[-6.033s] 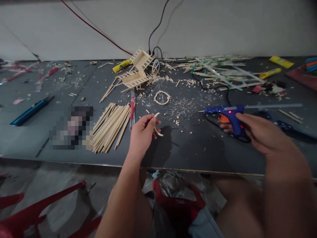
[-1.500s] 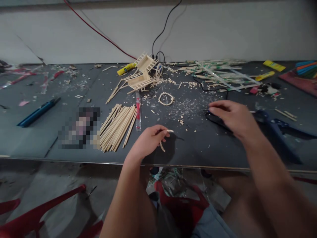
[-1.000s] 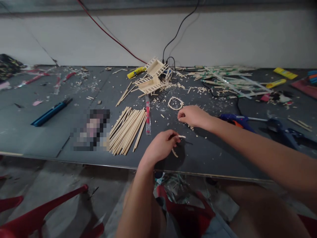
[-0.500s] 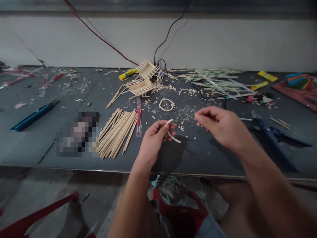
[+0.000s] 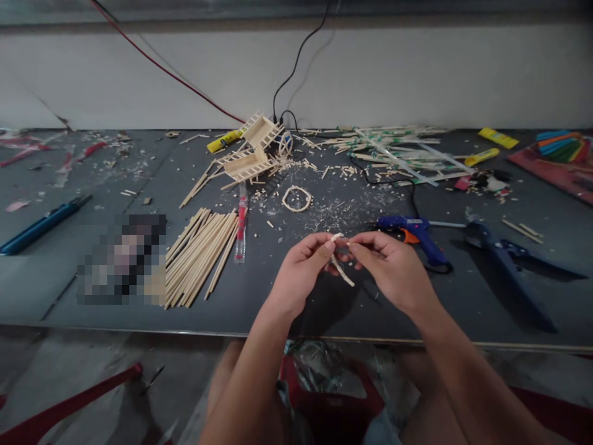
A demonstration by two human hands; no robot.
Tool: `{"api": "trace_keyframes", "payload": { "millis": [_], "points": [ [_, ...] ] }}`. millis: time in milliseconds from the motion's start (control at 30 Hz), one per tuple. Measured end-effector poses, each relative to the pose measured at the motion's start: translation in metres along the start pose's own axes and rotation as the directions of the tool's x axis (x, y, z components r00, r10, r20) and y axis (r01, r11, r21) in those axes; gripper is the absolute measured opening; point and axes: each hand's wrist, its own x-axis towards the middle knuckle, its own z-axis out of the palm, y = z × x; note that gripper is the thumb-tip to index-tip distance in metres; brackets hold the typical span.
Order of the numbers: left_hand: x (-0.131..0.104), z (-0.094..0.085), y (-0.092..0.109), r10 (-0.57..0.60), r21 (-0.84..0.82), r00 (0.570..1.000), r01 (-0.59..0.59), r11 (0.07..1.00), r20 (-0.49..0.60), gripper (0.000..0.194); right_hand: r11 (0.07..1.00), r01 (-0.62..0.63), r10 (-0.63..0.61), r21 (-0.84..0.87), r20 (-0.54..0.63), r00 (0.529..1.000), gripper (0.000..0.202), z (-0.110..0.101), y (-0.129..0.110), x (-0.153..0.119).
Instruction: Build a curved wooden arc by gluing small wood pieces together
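My left hand pinches a curved strip made of short pale stick pieces, one end showing above the thumb and the other hanging below. Close against it, my right hand has thumb and finger pressed together at the strip's upper part; a small pale bit shows at the fingertips, too tiny to make out fully. Beyond the hands a ring of short stick pieces lies flat on the dark table. A blue glue gun with an orange trigger rests just past my right hand.
A bundle of wooden sticks lies at left, beside a blue cutter. Small stick-built models stand at the back near a yellow tube. Dark blue-handled pruning shears lie at right. Loose sticks and scraps cover the rear.
My right hand has moved left and down to meet my left hand at the curved strip. The glue gun, hidden behind it before, now shows. The view has shifted slightly.
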Motion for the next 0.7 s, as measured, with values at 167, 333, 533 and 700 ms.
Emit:
{"api": "trace_keyframes", "payload": {
  "millis": [167, 333, 533, 700],
  "points": [
    [0.0, 0.005, -0.003, 0.011, 0.082, 1.0, -0.012, 0.997, 0.011, 0.017, 0.995, -0.001, 0.003, 0.099, -0.016, 1.0, 0.02, 0.001, 0.012, 0.003],
    [-0.001, 0.01, -0.004, -0.008, 0.09, 1.0, 0.01, 0.996, -0.017, 0.016, 0.988, 0.021, -0.013, 0.153, -0.052, 0.999, 0.021, 0.003, 0.02, 0.001],
    [-0.003, 0.012, -0.006, -0.02, 0.058, 1.0, 0.021, 0.998, -0.016, 0.016, 0.982, 0.042, -0.024, 0.183, -0.099, 0.995, 0.018, 0.007, 0.023, -0.004],
    [-0.005, 0.01, -0.005, -0.042, -0.004, 0.999, 0.042, 0.999, -0.019, 0.015, 0.99, 0.072, -0.059, 0.123, -0.108, 0.992, 0.015, 0.009, 0.024, -0.003]
  ]
}}
